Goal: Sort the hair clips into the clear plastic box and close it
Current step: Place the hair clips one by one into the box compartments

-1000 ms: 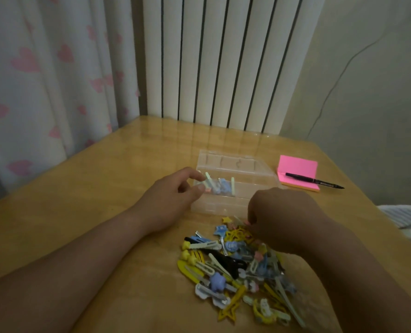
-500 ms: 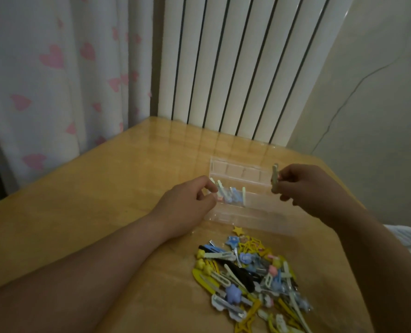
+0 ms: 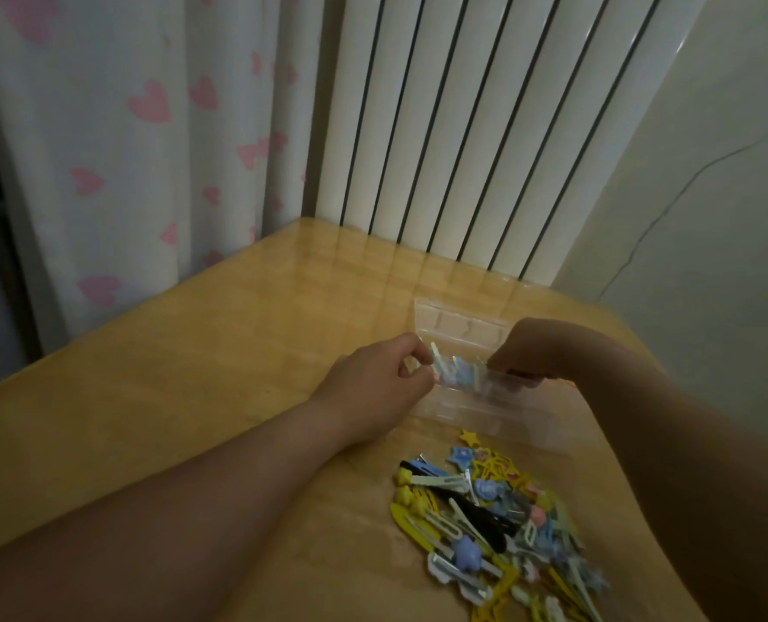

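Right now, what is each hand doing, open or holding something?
Left hand: pinches the left end of the clear box.
Right hand: apparently pinches a pale clip inside the box.

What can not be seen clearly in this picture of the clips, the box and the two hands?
Right hand: head view; its own back hides its grip, so whether it holds a clip is unknown.
Box: head view; right end hidden behind the right hand.
Clips in the box: head view; blurred, count unclear.
Pile: head view; cut off by the bottom edge.
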